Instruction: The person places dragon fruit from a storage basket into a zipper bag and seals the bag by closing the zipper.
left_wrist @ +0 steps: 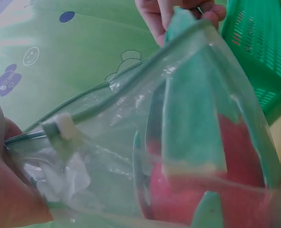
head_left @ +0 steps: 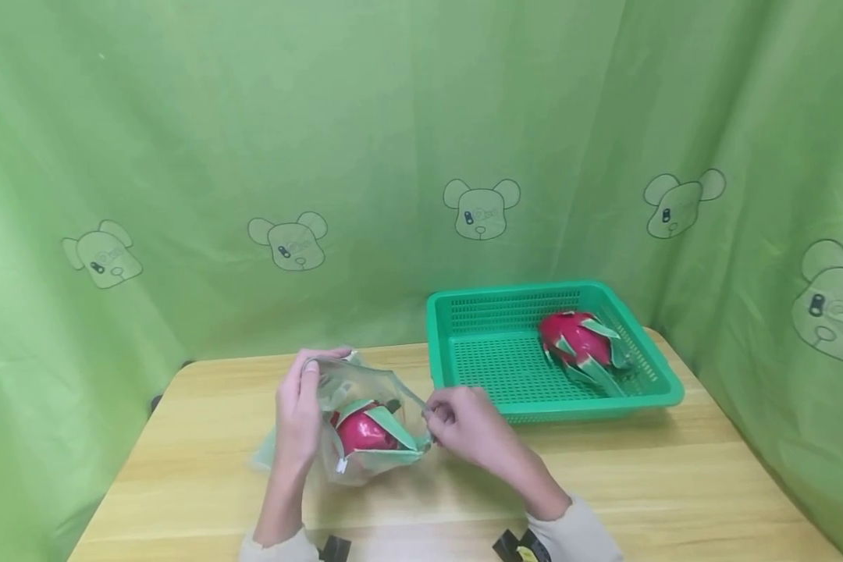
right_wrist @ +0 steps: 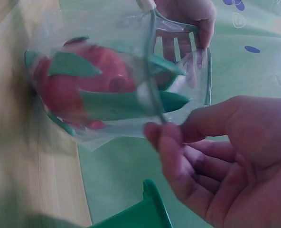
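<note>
A clear zip bag [head_left: 337, 468] with a white slider stands over the table, its mouth spread wide. Inside lies a red dragon fruit [head_left: 365, 432] with green scales; one long green scale [left_wrist: 192, 118] pokes up to the opening in the left wrist view. My left hand [head_left: 300, 406] grips the bag's left rim, thumb over the edge. Between thumb and fingertips, my right hand [head_left: 472, 425] pinches the right corner of the rim, as the right wrist view also shows the hand [right_wrist: 221, 156] doing.
A green plastic basket [head_left: 439, 351] stands at the back right of the wooden table [head_left: 632, 476]. A second dragon fruit [head_left: 579, 339] lies in its right part. Some clear plastic [head_left: 263, 453] lies left of the left wrist. A green curtain [head_left: 365, 156] hangs behind.
</note>
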{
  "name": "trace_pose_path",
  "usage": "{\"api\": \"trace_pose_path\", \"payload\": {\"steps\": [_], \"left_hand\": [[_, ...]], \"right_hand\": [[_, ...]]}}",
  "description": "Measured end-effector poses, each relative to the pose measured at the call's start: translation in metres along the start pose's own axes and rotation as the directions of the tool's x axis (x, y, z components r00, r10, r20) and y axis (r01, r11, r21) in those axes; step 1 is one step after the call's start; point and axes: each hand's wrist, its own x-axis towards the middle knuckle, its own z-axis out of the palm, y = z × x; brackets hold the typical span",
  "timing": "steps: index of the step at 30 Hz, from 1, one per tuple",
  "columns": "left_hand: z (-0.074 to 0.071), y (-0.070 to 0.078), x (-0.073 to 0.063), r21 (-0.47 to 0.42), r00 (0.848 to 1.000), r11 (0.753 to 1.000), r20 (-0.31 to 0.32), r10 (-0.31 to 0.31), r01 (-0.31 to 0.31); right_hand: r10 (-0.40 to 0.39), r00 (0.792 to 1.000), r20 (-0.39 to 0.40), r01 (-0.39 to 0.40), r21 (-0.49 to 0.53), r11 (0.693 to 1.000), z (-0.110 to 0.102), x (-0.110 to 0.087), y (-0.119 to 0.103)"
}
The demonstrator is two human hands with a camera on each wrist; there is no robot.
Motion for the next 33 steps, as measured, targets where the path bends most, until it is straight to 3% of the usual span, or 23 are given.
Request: {"api": "trace_pose_path", "payload": {"steps": [4,12,18,21,26,33], "left_hand": [[-0.003,0.004,-0.001,-0.010,1.000,1.000,0.001,0.017,-0.017],[-0.005,0.012,-0.004,-0.011,0.998,0.998,-0.010,0.066,-0.066],[-0.006,0.024,0.006,0.036,0.993,0.993,0.013,0.114,-0.114],[-0.008,0.030,0.011,0.039,0.994,0.994,0.029,0.104,-0.105],[-0.018,0.038,0.017,0.025,0.998,0.998,0.010,0.065,-0.065],[-0.027,0.052,0.026,0.012,0.993,0.993,0.027,0.114,-0.114]], "right_hand": [[-0.014,0.997,-0.074,0.013,-0.003,1.000,0.000,0.002,-0.003],[0.024,0.994,-0.107,-0.015,0.083,0.996,0.002,0.002,-0.010],[-0.003,0.982,-0.190,0.022,0.098,0.995,-0.006,0.008,-0.020],[-0.024,0.977,-0.214,0.044,0.090,0.995,-0.013,0.012,-0.027],[-0.053,0.976,-0.210,0.070,0.075,0.995,-0.021,0.016,-0.038],[-0.084,0.984,-0.158,0.082,-0.017,0.996,-0.035,0.017,-0.049]]}}
